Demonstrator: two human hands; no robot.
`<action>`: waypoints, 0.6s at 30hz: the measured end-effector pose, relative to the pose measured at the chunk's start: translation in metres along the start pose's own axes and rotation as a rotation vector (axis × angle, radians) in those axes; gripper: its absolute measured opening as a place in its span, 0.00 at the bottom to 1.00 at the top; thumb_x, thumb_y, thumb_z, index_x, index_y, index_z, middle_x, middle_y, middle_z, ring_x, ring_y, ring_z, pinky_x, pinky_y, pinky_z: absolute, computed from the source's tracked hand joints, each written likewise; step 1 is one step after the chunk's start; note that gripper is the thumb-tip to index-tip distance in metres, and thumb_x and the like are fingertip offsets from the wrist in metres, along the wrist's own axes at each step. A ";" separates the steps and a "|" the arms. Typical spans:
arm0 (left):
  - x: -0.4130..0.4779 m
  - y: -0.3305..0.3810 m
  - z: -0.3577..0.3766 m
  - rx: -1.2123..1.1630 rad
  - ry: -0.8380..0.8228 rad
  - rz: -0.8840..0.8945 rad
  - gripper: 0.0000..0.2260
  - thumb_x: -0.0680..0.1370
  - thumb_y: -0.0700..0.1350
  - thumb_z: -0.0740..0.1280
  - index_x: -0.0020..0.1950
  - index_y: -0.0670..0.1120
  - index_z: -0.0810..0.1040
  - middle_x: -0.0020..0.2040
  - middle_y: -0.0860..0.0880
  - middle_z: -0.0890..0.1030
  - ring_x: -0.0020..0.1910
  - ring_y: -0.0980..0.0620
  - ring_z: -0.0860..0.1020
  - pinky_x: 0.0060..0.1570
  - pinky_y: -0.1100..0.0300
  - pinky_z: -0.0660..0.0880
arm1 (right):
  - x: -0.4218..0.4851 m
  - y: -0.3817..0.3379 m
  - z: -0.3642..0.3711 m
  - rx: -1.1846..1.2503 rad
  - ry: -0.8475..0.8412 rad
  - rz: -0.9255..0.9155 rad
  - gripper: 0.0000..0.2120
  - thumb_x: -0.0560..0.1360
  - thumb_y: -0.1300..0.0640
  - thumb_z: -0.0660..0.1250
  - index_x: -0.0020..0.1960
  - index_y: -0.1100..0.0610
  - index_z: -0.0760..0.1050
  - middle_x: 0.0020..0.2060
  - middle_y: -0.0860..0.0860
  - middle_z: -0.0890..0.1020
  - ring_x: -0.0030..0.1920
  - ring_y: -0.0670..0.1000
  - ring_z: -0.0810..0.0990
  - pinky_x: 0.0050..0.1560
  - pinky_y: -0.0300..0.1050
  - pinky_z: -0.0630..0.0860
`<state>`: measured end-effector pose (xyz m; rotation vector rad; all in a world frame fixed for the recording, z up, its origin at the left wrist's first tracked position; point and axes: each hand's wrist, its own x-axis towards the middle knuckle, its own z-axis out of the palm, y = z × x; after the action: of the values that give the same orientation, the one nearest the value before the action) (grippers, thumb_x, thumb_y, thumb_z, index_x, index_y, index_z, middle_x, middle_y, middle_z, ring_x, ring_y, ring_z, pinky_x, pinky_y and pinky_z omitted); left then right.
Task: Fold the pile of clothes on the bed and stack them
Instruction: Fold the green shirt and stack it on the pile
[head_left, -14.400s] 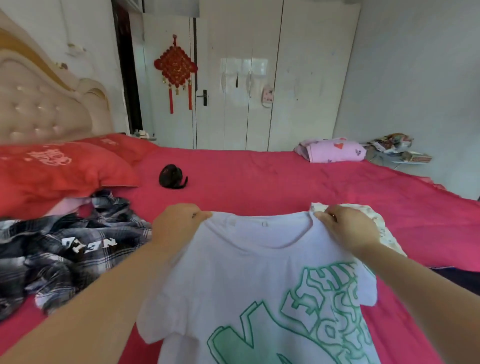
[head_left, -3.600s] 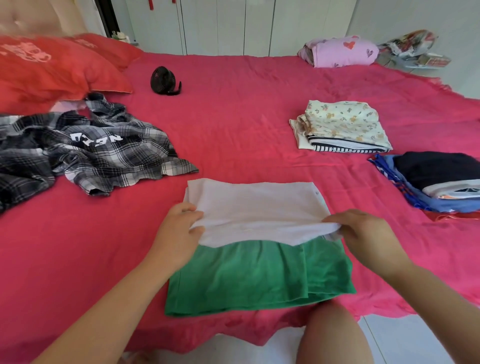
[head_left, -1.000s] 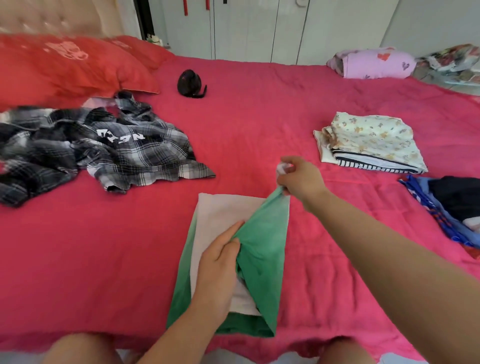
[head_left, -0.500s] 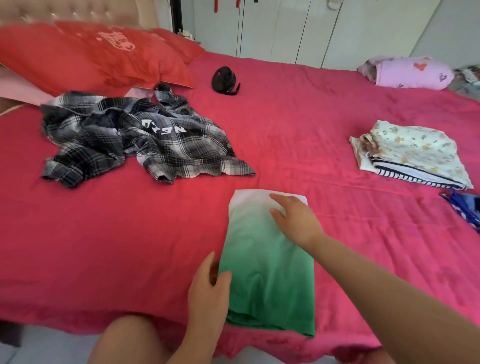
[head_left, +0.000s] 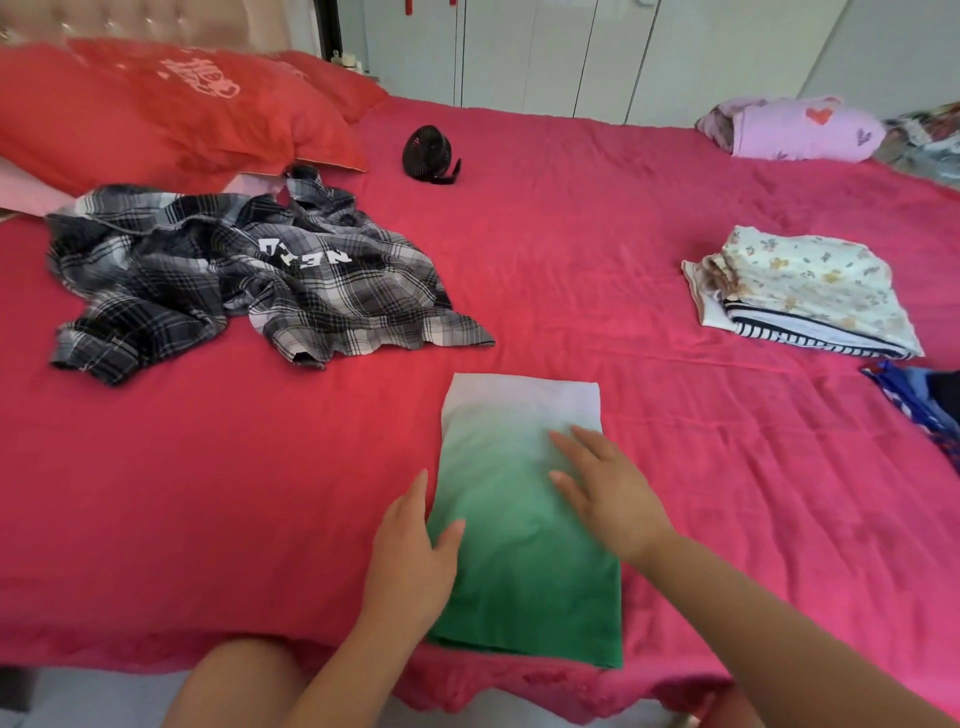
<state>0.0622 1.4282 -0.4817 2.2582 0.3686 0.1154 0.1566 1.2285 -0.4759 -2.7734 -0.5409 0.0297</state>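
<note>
Fingers of your left hand (head_left: 410, 561) are lying straight along the left edge of the folded shirt (head_left: 519, 582), and your right hand (head_left: 608, 499) is pressing flat on it. Its smooth fabric, fading white to green, is forming a narrow rectangle at the near edge of the bed (head_left: 208, 493).

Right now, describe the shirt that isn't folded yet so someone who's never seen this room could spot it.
On the red bed, look toward the red pillows at the left end. The plaid shirt lies crumpled just in front of them. It is the only black-and-white checked piece, with white letters on it, and the only one unfolded, unlike the green shirt and the floral stack.
</note>
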 end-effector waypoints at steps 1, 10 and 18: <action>0.006 0.005 0.000 -0.031 0.014 0.005 0.29 0.77 0.46 0.65 0.75 0.45 0.58 0.72 0.45 0.65 0.71 0.48 0.64 0.67 0.59 0.59 | 0.003 0.002 -0.005 0.050 0.044 0.032 0.24 0.79 0.48 0.58 0.74 0.50 0.59 0.73 0.54 0.62 0.73 0.52 0.60 0.71 0.44 0.58; 0.035 0.019 0.011 0.118 -0.103 -0.223 0.26 0.76 0.56 0.64 0.66 0.39 0.66 0.62 0.41 0.75 0.61 0.43 0.73 0.56 0.54 0.71 | 0.045 0.027 -0.019 0.137 0.046 0.200 0.25 0.77 0.53 0.62 0.73 0.56 0.61 0.68 0.59 0.67 0.68 0.57 0.67 0.68 0.47 0.63; 0.027 0.011 0.012 0.148 -0.128 -0.184 0.19 0.75 0.56 0.66 0.59 0.46 0.70 0.56 0.48 0.78 0.56 0.47 0.76 0.50 0.56 0.72 | 0.117 0.008 -0.018 -0.280 -0.240 0.041 0.25 0.79 0.43 0.52 0.73 0.51 0.58 0.68 0.54 0.69 0.70 0.55 0.64 0.69 0.58 0.58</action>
<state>0.0928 1.4204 -0.4821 2.3495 0.5281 -0.1565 0.2698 1.2598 -0.4570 -3.0760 -0.5864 0.3231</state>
